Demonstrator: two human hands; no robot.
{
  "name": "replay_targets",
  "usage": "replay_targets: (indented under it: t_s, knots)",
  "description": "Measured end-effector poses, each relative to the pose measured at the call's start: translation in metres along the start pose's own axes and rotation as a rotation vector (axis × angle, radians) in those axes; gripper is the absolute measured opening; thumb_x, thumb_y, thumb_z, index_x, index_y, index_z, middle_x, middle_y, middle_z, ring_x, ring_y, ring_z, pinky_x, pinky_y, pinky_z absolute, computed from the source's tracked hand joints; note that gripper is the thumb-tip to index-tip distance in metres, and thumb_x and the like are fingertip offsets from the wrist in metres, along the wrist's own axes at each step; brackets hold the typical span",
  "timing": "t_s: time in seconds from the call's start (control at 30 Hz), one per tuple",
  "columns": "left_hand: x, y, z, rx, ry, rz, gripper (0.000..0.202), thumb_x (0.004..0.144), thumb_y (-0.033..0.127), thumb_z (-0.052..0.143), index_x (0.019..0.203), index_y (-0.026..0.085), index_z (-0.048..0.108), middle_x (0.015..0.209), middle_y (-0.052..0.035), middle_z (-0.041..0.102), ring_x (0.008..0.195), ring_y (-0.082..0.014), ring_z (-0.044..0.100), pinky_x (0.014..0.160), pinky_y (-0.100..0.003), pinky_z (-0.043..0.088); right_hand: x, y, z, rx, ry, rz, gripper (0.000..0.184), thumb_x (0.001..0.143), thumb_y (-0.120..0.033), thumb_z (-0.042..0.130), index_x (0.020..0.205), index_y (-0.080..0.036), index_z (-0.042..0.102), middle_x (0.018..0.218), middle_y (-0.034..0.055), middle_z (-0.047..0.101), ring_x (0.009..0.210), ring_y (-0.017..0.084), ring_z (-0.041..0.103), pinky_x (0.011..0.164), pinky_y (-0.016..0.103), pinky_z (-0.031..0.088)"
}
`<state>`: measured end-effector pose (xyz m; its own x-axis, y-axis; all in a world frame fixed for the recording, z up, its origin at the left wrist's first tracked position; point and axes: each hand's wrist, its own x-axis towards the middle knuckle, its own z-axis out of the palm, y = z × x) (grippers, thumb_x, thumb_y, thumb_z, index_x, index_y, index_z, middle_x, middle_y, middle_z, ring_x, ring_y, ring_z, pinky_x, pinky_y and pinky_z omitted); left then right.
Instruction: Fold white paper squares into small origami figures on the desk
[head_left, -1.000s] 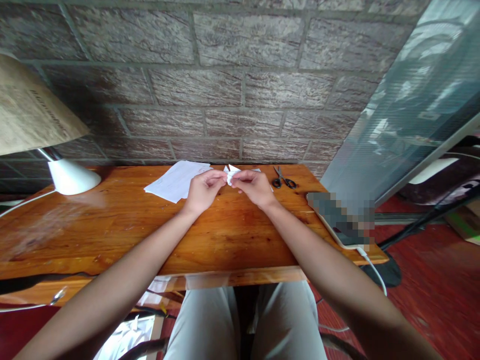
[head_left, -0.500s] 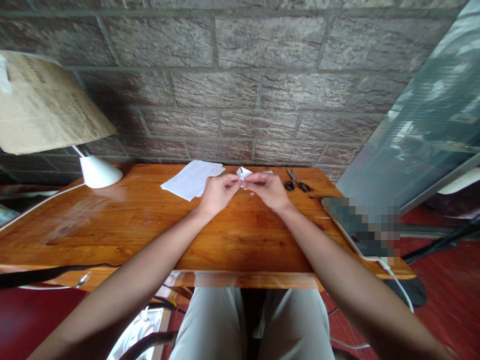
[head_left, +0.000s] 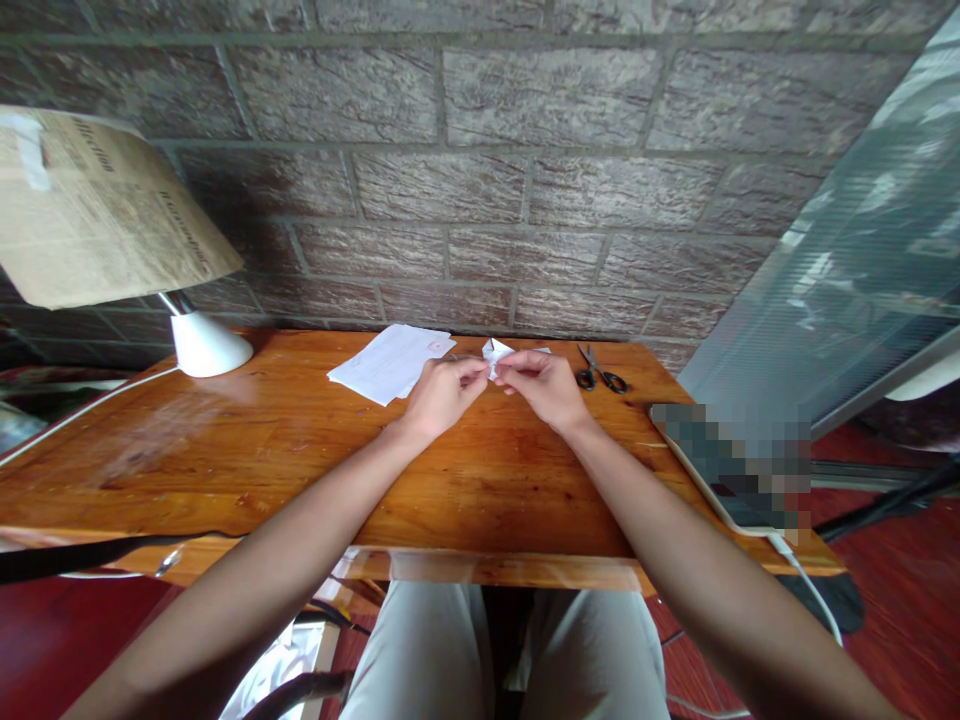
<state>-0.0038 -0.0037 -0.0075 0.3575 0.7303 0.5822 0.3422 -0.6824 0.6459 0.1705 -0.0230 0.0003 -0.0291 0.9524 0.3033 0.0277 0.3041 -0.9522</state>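
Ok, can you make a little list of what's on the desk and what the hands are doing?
Left hand: pinches the small folded white paper from the left.
Right hand: pinches the same paper from the right.
Paper: between both hands' fingertips, over the wooden desk.
Behind the left hand: loose white sheets.
Right of the right hand: black-handled scissors, not touched.
Far left: white lamp with a paper shade.
Back: brick wall.

My left hand [head_left: 442, 393] and right hand [head_left: 545, 385] pinch a folded paper [head_left: 495, 354] above the desk [head_left: 300, 460], scissors [head_left: 600, 376] nearby.
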Motion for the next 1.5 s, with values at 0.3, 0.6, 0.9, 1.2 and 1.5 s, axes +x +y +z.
replay_targets:
  t_s: [0.3,0.6,0.9,1.2,1.5]
  knots:
    - [-0.001,-0.001,0.002,-0.05,0.025,0.0,0.016,0.082,0.027,0.063,0.09,0.023,0.077,0.095,-0.0043,0.076,0.082,-0.0218,0.07,0.081,-0.031,0.052,0.0,0.001,-0.001,0.0,0.019,-0.002,0.023,0.062,-0.033,0.078,0.077,-0.016,0.07,0.071,0.0029,0.071,0.066,0.015,0.065,0.062,0.028,0.055]
    - [0.0,-0.002,0.004,0.079,0.059,0.084,0.018,0.084,0.021,0.058,0.089,0.02,0.076,0.089,-0.0033,0.077,0.075,-0.0184,0.071,0.073,-0.028,0.055,0.001,0.0,0.0,-0.007,0.001,-0.01,0.022,0.063,-0.031,0.077,0.076,-0.015,0.07,0.072,0.0029,0.071,0.066,0.014,0.064,0.06,0.026,0.053]
    - [-0.001,-0.001,0.004,0.08,0.062,0.069,0.018,0.082,0.018,0.06,0.089,0.02,0.076,0.088,-0.0036,0.077,0.075,-0.019,0.072,0.073,-0.028,0.055,0.0,0.002,0.0,-0.053,0.021,-0.017,0.023,0.064,-0.033,0.077,0.078,-0.016,0.07,0.074,0.0037,0.072,0.063,0.014,0.064,0.061,0.027,0.054]
    - [0.0,-0.003,0.006,-0.039,0.088,0.017,0.014,0.079,0.021,0.066,0.086,0.021,0.077,0.086,-0.0045,0.077,0.074,-0.0208,0.072,0.073,-0.03,0.056,-0.003,-0.006,-0.001,0.01,-0.029,-0.003,0.039,0.061,-0.044,0.083,0.087,-0.018,0.068,0.078,0.0035,0.074,0.07,0.016,0.069,0.062,0.027,0.057]
    - [-0.001,0.0,0.006,-0.052,0.105,0.033,0.016,0.081,0.02,0.065,0.09,0.02,0.077,0.092,-0.0057,0.077,0.078,-0.022,0.073,0.075,-0.032,0.057,-0.002,-0.01,-0.003,0.032,-0.028,0.026,0.045,0.058,-0.049,0.083,0.086,-0.02,0.063,0.075,0.0013,0.074,0.067,0.015,0.07,0.062,0.026,0.058]
